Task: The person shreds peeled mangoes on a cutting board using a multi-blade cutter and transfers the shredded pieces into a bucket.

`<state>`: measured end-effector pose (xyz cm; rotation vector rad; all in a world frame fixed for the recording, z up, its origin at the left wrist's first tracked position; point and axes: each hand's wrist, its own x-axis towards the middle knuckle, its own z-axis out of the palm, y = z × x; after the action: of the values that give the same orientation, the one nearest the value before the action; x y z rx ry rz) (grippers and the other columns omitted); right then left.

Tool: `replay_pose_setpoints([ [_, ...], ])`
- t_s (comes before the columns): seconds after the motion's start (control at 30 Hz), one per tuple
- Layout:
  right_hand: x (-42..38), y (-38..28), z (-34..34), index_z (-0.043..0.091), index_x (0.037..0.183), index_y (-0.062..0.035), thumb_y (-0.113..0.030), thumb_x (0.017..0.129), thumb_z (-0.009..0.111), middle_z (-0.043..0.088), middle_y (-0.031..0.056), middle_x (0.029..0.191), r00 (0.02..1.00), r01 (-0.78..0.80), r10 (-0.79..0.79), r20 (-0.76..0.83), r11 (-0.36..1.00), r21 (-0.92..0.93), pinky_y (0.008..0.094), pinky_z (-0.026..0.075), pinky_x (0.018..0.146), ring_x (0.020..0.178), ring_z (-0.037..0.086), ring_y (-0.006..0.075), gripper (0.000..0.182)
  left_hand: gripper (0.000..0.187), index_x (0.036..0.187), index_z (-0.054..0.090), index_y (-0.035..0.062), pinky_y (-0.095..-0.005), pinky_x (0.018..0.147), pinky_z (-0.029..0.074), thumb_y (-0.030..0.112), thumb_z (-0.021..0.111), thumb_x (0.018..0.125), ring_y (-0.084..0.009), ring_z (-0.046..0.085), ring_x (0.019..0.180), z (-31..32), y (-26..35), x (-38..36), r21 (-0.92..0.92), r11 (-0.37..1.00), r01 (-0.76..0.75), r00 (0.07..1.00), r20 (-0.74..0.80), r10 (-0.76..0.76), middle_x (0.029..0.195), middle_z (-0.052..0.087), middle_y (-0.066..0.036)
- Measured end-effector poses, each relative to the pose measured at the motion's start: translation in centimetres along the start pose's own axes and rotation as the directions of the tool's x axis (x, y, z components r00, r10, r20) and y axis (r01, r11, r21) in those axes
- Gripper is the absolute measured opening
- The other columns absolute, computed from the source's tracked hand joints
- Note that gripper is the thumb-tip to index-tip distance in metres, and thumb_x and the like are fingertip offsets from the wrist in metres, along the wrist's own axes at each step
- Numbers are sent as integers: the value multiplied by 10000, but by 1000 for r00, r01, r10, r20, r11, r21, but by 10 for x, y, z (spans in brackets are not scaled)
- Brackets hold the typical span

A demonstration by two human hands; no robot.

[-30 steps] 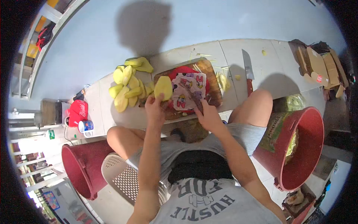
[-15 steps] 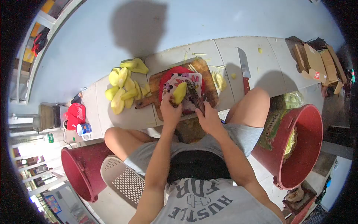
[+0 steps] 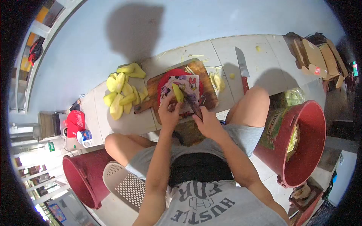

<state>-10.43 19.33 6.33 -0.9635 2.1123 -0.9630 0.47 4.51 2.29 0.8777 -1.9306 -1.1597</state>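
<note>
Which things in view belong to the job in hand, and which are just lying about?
Job, seemingly: yellow-green slice in left hand; dark knife in right hand; printed cloth; wooden cutting board; slice pile.

Lying about: mug; cardboard box; red-handled knife, perhaps a spare.

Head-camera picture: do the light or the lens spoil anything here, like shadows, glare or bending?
In the head view, straight edges bow and the corners go black; in the head view, a rounded shadow darkens the pale wall; also in the head view, glare bleaches the far left, below the mug, and the dark blade between the hands lacks crisp detail.
</note>
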Motion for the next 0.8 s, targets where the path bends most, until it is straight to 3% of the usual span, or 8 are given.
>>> replay_pose_setpoints([
  [0.07,-6,1,0,501,1125,28,-259,953,600,641,323,865,1000,-27,27,15,999,-24,570,472,745,865,608,532,349,337,1155,632,16,-303,776,543,29,731,833,-177,665,878,-4,-2,-6,36,999,1,1000,-11,-1,984,688,-110],
  [0.13,-9,8,4,487,1104,37,-252,958,590,633,331,830,1000,6,-4,25,998,-65,579,471,721,829,610,535,339,272,1096,633,25,-366,866,538,21,719,839,-237,644,1056,-10,-11,-9,23,991,135,986,99,-136,1155,637,-129],
  [0.17,-11,10,5,487,1104,37,-252,958,590,633,331,830,1000,-2,3,20,998,-61,579,471,721,829,610,535,339,272,1096,633,25,-366,866,538,21,719,839,-237,644,1056,-11,-15,-11,24,991,135,985,109,-137,1155,637,-129],
  [0.23,-10,7,4,454,1119,36,-279,967,561,625,360,840,997,2,6,82,996,-94,621,490,736,836,620,547,366,280,1133,623,34,-323,779,546,6,685,862,-235,661,957,-11,-7,-4,192,961,-196,980,53,190,1199,589,-151],
  [0.37,-11,-1,0,452,1068,43,-269,974,550,633,350,844,998,-1,7,57,994,-110,617,498,726,809,629,541,340,284,1118,612,34,-373,827,532,-6,680,845,-309,619,1026,-13,-28,9,209,900,-383,919,184,348,1241,525,-172],
  [0.43,-10,1,3,449,1042,44,-259,979,538,642,330,834,998,26,-19,67,994,-106,600,516,701,767,637,529,322,313,1101,605,24,-430,897,486,10,704,804,-360,559,1071,-14,-41,16,262,793,-550,831,263,490,1198,525,-192],
  [0.67,-28,-26,-3,462,1071,17,-282,994,518,643,274,788,997,71,-76,-26,981,-180,543,559,604,702,665,471,314,312,1114,608,30,-498,966,382,149,646,829,-403,491,1104,-8,-67,17,116,846,-520,844,217,490,1195,515,-229],
  [0.8,-31,-39,-6,471,1110,12,-310,996,522,647,243,811,998,57,-42,54,947,-315,501,574,562,672,684,425,346,352,1124,611,25,-517,978,361,250,594,854,-420,470,1121,-8,-72,20,133,853,-504,848,263,460,1213,515,-241],
])
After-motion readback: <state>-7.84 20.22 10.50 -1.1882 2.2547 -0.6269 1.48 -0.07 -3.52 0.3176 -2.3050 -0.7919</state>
